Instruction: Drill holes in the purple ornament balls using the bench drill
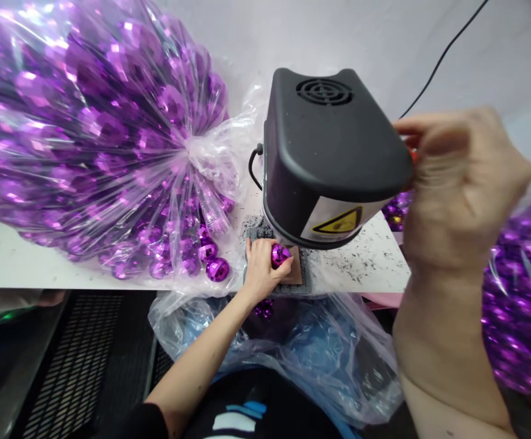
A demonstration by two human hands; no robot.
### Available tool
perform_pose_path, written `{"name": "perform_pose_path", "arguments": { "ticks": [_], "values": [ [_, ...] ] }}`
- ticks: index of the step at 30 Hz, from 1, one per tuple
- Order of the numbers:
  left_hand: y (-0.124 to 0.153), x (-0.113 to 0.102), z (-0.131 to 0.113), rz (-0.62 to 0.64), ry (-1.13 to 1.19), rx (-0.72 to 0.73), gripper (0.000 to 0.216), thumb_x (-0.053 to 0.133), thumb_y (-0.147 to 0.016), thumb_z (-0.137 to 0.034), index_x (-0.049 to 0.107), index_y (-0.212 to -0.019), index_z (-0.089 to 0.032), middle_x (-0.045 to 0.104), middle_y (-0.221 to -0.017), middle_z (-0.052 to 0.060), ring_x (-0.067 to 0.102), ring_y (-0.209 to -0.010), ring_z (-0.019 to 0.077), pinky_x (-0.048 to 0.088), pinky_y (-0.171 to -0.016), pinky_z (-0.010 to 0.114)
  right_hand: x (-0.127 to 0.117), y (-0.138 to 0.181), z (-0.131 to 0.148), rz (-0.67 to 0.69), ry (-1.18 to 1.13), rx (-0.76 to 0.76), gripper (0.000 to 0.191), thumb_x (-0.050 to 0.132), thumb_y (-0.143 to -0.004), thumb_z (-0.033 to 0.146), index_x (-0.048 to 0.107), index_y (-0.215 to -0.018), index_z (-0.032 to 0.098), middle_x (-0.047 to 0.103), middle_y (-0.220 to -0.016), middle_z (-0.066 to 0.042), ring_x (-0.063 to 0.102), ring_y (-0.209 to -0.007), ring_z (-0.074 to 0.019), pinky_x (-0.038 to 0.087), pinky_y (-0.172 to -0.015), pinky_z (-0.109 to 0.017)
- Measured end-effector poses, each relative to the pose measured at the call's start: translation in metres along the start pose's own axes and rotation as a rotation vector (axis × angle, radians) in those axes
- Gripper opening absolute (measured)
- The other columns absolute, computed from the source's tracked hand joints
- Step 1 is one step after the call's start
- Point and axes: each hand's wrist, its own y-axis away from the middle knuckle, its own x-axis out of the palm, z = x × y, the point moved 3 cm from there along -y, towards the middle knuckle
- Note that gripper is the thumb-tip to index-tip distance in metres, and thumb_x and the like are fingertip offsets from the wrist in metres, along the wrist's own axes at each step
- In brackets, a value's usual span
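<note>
The purple ball (pixel 280 254) is pinched by the left hand (pixel 260 268) on the brown pad (pixel 296 272) directly beneath the black machine (pixel 329 152). The right hand (pixel 461 189) is clenched on the red handle (pixel 414 155) at the machine's right side. Judged: the ball is best centred under the head, with fingertips held clear and the handle drawn evenly.

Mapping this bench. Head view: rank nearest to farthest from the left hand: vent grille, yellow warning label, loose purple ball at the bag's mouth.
1. Loose purple ball, just left of the left hand.
2. Yellow warning label, up right on the machine.
3. Vent grille, atop it.
</note>
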Motion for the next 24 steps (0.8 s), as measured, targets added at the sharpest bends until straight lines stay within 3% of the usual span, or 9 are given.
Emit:
{"name": "perform_pose_path", "arguments": {
  "ticks": [2,5,9,12,16,24],
  "values": [
    [0.000,0.000,0.000,-0.010,0.000,0.008,0.026,0.068,-0.085,-0.029,0.057,-0.107,-0.022,0.065,-0.108,0.006,0.057,-0.108,0.0250,0.033,-0.111,0.049,0.008,-0.008,-0.002,0.091,0.081,0.025,0.057,0.035,-0.097,0.055,0.066,-0.083,0.009,0.048,-0.075,0.000,0.046,-0.078,-0.0027,0.031,-0.071,-0.023],
    [0.000,0.001,0.000,-0.026,0.015,0.017,0.026,0.068,-0.084,-0.029,0.057,-0.106,-0.021,0.065,-0.105,0.006,0.057,-0.107,0.0255,0.034,-0.110,0.051,0.013,-0.008,-0.005,0.155,0.119,0.126,0.053,0.038,-0.095,0.052,0.056,-0.074,0.007,0.037,-0.067,0.003,0.033,-0.067,0.0020,0.022,-0.065,-0.021],
    [0.001,0.003,0.002,-0.023,0.041,0.011,0.024,0.067,-0.085,-0.031,0.059,-0.105,-0.021,0.065,-0.103,0.006,0.058,-0.107,0.0258,0.037,-0.109,0.051,0.005,0.011,0.003,0.025,0.210,-0.006,0.037,0.047,-0.096,0.033,0.046,-0.068,0.008,0.028,-0.063,0.004,0.023,-0.062,0.0027,0.017,-0.061,-0.019],
    [0.001,0.003,0.003,-0.006,0.070,-0.001,0.023,0.068,-0.084,-0.031,0.061,-0.104,-0.022,0.066,-0.102,0.006,0.059,-0.107,0.0260,0.039,-0.107,0.051,-0.004,0.034,0.011,-0.060,0.261,-0.104,0.020,0.057,-0.090,0.021,0.051,-0.074,0.010,0.030,-0.061,0.005,0.025,-0.059,0.0022,0.018,-0.059,-0.019],
    [0.001,0.003,0.003,0.012,0.104,-0.032,0.028,0.070,-0.081,-0.031,0.063,-0.108,-0.024,0.067,-0.104,0.006,0.059,-0.108,0.0270,0.041,-0.107,0.051,-0.011,0.062,0.013,-0.072,0.273,-0.068,0.003,0.064,-0.083,0.014,0.060,-0.082,0.014,0.043,-0.061,0.005,0.036,-0.057,0.0009,0.027,-0.057,-0.019],
    [0.003,0.004,0.004,0.007,0.181,-0.069,0.037,0.076,-0.079,-0.034,0.058,-0.110,-0.027,0.067,-0.109,0.006,0.061,-0.109,0.0272,0.045,-0.105,0.054,-0.011,0.089,0.007,-0.084,0.220,-0.034,0.001,0.065,-0.080,0.014,0.063,-0.081,0.014,0.046,-0.061,0.002,0.037,-0.055,-0.0012,0.028,-0.052,-0.020]
  ]
}}
